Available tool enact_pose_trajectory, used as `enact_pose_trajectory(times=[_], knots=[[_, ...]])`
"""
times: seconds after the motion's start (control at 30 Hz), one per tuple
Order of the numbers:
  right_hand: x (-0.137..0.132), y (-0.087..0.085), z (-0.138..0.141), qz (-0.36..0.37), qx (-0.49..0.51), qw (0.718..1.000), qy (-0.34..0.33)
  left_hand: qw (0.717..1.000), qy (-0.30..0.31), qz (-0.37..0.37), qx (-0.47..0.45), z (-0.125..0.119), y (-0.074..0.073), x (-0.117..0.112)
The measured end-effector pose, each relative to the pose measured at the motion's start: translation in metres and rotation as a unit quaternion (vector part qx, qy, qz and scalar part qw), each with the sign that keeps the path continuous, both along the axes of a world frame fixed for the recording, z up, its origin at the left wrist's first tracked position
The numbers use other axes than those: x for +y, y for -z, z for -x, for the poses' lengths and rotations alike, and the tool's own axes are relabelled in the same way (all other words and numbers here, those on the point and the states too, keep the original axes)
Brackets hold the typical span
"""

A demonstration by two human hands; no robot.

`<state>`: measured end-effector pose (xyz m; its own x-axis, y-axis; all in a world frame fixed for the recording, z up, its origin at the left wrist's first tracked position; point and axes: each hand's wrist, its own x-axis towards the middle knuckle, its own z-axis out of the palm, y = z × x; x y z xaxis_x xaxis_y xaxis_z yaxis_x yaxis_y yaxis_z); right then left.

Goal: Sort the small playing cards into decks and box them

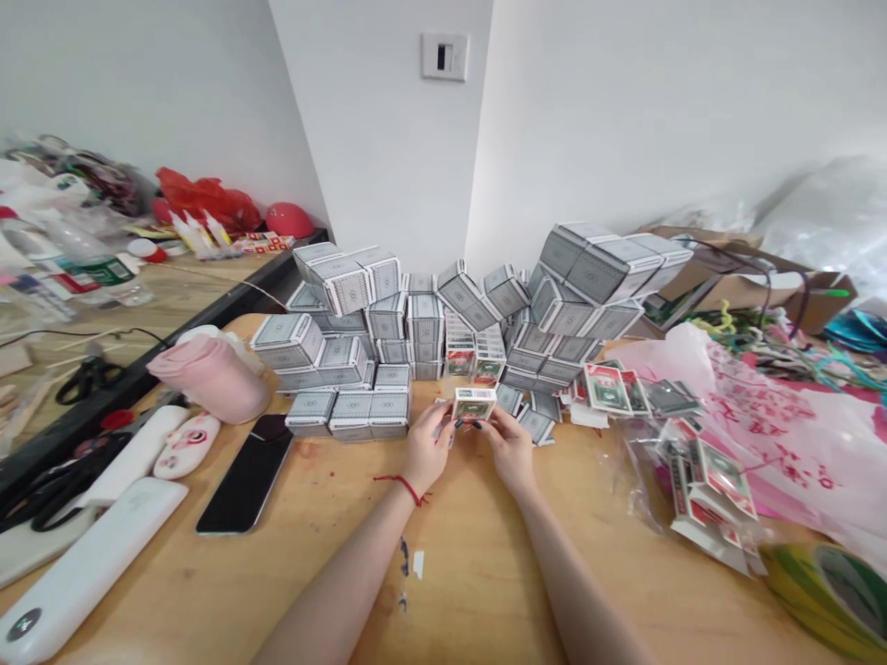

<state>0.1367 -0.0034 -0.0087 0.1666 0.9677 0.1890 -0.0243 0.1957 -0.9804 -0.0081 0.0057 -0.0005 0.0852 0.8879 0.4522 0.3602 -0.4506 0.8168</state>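
Note:
Between my two hands is a small green-and-white playing card box (pixel 475 406), held upright just above the table. My left hand (pixel 428 445), with a red string bracelet at the wrist, grips its left side. On the right side, the fingers of my right hand (pixel 511 450) are closed around it, dark nails at its lower front. Right behind stand more card boxes (pixel 489 366) in two short rows. Grey patterned card packs (pixel 370 411) are piled to the left, with a taller pile of packs (pixel 596 268) to the right. Loose grey packs (pixel 537 423) lie beside my right hand.
At left are a black phone (pixel 246 476), a pink roll (pixel 212 377) and a long white device (pixel 97 563). Opened red-and-green boxes (pixel 717 485), a pink plastic bag (pixel 776 434) and yellow tape (pixel 824 596) lie at right. The wall (pixel 388 120) rises behind the piles.

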Motion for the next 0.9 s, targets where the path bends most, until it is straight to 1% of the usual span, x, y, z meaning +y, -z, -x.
enact_pose_trajectory(times=[0.07,0.27,0.47,0.63,0.8,0.9], knots=[[0.0,-0.0006,-0.0009,0.008,-0.001,1.0,-0.002,1.0,-0.001,0.005,-0.004,-0.0001,0.0005,0.0004],[0.0001,0.0016,-0.0005,-0.002,-0.008,0.999,0.031,1.0,0.004,0.007,-0.018,0.0,0.0028,0.0012],[0.0004,0.0042,-0.0018,-0.006,-0.015,0.999,0.036,1.0,0.011,0.012,-0.016,-0.0004,0.0027,0.0012],[0.0006,0.0037,-0.0006,-0.008,-0.017,0.999,0.034,0.999,0.016,0.021,-0.035,0.0001,0.0035,0.0015],[-0.0005,0.0005,0.0012,-0.016,-0.026,0.999,0.042,0.996,0.053,0.035,-0.06,0.0007,0.0048,0.0011],[-0.0015,-0.0006,0.0015,-0.016,-0.026,0.998,0.047,0.995,0.068,0.039,-0.058,0.0004,0.0036,-0.0003]])
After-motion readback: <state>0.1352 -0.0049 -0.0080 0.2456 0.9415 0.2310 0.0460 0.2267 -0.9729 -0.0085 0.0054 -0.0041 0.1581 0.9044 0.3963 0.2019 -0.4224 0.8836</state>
